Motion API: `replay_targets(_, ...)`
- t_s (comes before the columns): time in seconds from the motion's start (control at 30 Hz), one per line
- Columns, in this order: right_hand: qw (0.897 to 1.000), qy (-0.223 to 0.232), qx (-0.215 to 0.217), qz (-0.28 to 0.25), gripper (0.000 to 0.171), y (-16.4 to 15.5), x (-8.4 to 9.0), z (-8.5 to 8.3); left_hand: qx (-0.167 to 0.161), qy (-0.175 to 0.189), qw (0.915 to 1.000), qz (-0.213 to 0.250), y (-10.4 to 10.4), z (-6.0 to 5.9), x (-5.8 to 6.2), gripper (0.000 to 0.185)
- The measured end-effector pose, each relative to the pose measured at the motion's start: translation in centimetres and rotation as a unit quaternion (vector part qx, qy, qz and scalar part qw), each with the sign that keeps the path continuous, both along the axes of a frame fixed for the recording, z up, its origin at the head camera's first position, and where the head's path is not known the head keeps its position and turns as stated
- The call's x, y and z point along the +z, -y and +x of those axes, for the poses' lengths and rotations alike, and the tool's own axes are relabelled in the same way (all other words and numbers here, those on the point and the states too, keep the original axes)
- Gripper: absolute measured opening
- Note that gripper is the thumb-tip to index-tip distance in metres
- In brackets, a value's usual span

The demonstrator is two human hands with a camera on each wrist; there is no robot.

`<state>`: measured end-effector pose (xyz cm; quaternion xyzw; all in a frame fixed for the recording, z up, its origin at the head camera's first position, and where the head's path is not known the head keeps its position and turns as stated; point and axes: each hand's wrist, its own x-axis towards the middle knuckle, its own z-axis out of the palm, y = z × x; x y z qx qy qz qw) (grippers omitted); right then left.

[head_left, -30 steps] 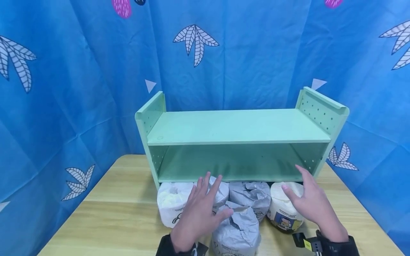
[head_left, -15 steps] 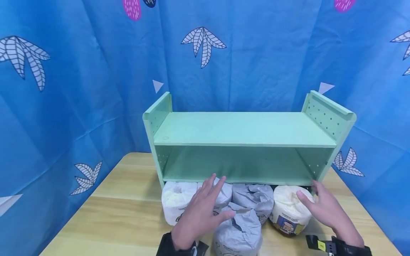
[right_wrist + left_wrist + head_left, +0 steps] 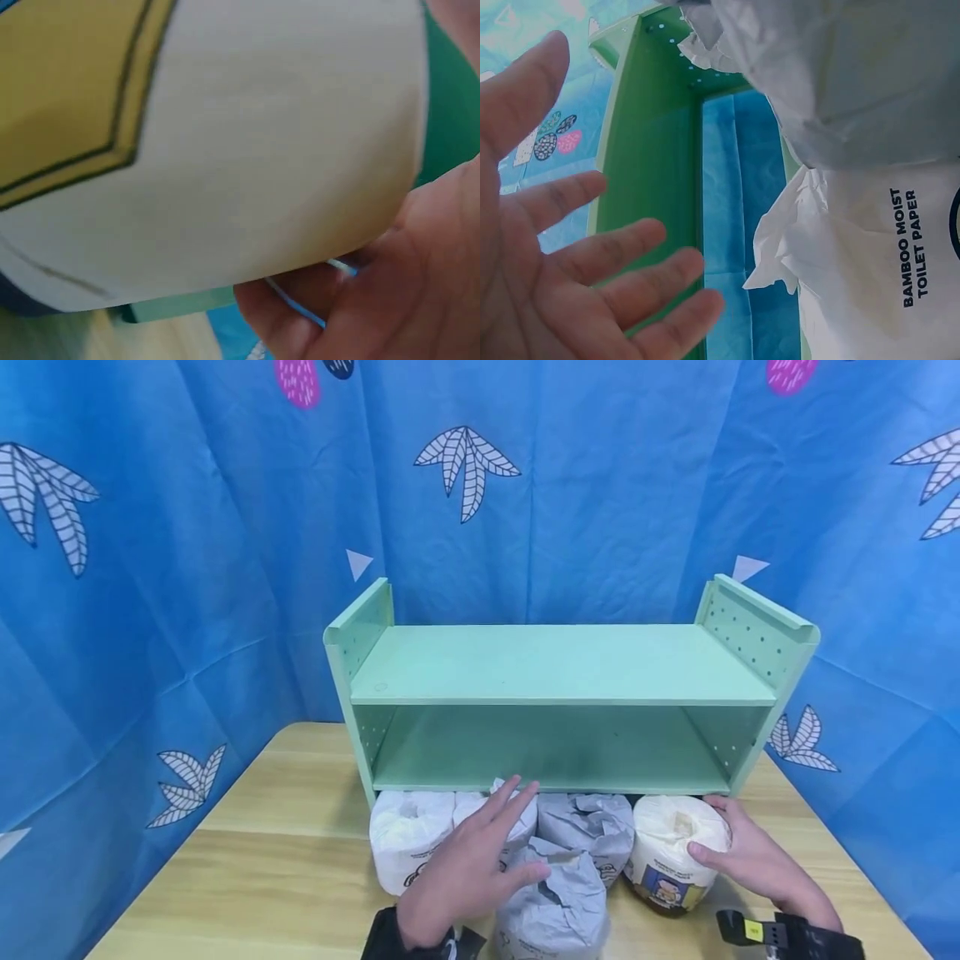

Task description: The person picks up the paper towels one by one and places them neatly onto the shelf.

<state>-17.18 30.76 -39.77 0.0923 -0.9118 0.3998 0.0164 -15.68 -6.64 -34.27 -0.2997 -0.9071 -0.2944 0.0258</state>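
Observation:
My right hand grips a cream-wrapped toilet paper roll with a blue and yellow label, thumb in front and fingers round its right side. The right wrist view shows this roll close up, with fingers curled at its edge. My left hand is spread and holds nothing, overlapping the rolls in the head view. Near it stand a grey-wrapped roll in front, another grey roll behind, and two white-wrapped rolls, the left one plainest. The left wrist view shows a white wrapper lettered "BAMBOO MOIST TOILET PAPER".
Behind the rolls stands a mint-green two-level shelf with perforated side panels, its lower front edge just beyond the rolls. The wooden table extends to both sides. A blue patterned curtain hangs behind and along the sides.
My right hand has come down and closed round the cream roll's right side. My left hand stays over the rolls, still spread. The head view has shifted slightly.

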Motion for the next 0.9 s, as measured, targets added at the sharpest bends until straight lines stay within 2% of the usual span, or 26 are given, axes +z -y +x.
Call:
replay_targets(0.13, 0.995, -0.001, 0.059, -0.085, 0.090, -0.5, -0.9, -0.4, -0.017, -0.030, 0.9994, -0.004, 0.0, -0.1, 0.1, 0.077)
replay_targets(0.23, 0.980, 0.008, 0.120, -0.160, 0.096, -1.2, -1.7, -0.6, -0.042, -0.049, 0.9979, -0.006, 0.1, -0.3, -0.1, 0.071)
replay_targets(0.33, 0.966, 0.010, 0.157, -0.207, 0.099, -1.6, -2.3, -0.7, -0.058, -0.055, 0.9967, -0.014, 0.1, -0.5, -0.2, 0.065)
replay_targets(0.43, 0.964, 0.007, 0.146, -0.222, 0.098, -1.5, -2.7, -0.8, -0.062, -0.050, 0.9962, -0.037, 0.2, -0.6, -0.3, 0.062)
replay_targets(0.63, 0.972, 0.005, 0.084, -0.219, 0.094, -0.9, -3.2, -0.4, -0.066, -0.033, 0.9951, -0.066, 0.2, -0.6, -0.3, 0.060)
replay_targets(0.9, 0.978, -0.046, 0.062, -0.195, 0.095, -0.8, -3.5, -0.7, -0.071, -0.016, 0.9933, -0.090, 0.3, -0.7, -0.1, 0.062)
